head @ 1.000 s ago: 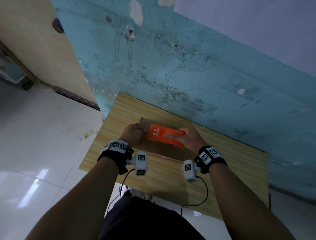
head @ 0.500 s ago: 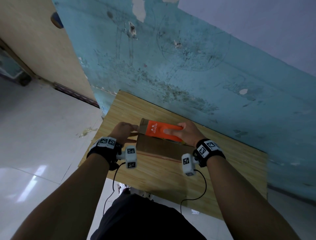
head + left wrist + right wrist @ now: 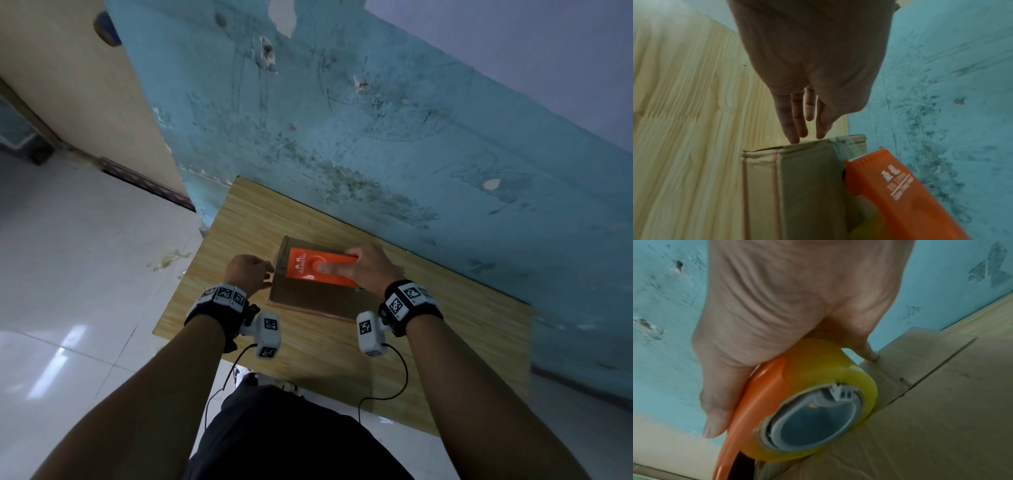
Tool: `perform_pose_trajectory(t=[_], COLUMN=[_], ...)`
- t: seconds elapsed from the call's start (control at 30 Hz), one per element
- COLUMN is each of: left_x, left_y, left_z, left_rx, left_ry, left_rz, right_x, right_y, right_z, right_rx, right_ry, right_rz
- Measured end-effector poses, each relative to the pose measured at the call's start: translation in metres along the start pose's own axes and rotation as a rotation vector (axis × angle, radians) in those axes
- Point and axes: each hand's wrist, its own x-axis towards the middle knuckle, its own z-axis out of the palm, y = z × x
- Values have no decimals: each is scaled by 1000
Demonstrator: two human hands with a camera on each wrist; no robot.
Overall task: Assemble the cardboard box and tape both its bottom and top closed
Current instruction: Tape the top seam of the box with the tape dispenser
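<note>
Gripping orange tape dispenser (image 3: 320, 270) atop box (image 3: 308, 298), right hand (image 3: 371, 270); left hand (image 3: 248, 275) relaxed, fingertips touching box.

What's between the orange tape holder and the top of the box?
The yellow tape roll sits between the orange tape holder and the box, pressed onto the box top, as the right wrist view shows.

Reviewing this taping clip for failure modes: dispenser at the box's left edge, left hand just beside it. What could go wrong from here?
1. The dispenser blade sits at the left edge of the box, and the left hand's fingers touch that same edge: they could get nicked when the tape is cut.
2. Those fingers only touch the box, they do not grip it. The right hand's pull could slide it on the table.
3. The tape may tear unevenly or wrinkle at the corner.
</note>
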Motion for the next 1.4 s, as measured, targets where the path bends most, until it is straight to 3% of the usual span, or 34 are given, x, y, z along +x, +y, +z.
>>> perform_pose_trajectory(t=[0.2, 0.37, 0.5, 0.6, 0.77, 0.87, 0.97, 1.2, 1.27, 1.4], left_x=[-3, 8, 3, 1, -9, -13, -19, -18, -23, -24], left_y=[-10, -26, -22, -22, -30, -30, -21, -8, -6, -10], left_z=[7, 10, 16, 12, 13, 11, 5, 7, 6, 2], left_rx=[208, 271, 293, 195, 344, 179, 19, 40, 39, 250], left_ry=[85, 137, 188, 202, 137, 111, -63, -260, -326, -382], left_rz=[152, 187, 192, 82, 157, 297, 409, 335, 356, 465], right_x=[0, 1, 1, 1, 4, 5, 8, 7, 5, 3], right_y=[-3, -6, -10, -11, -6, -4, -4, -4, -4, -1], right_z=[6, 9, 8, 7, 9, 8, 9, 7, 7, 7], right_rx=[-13, -30, -40, -27, -20, -10, -30, -56, -36, -22], right_ry=[17, 21, 8, 29, 22, 29, 30, -14, -11, -26], right_rz=[3, 4, 0, 24, 16, 5, 2, -9, -17, -11])
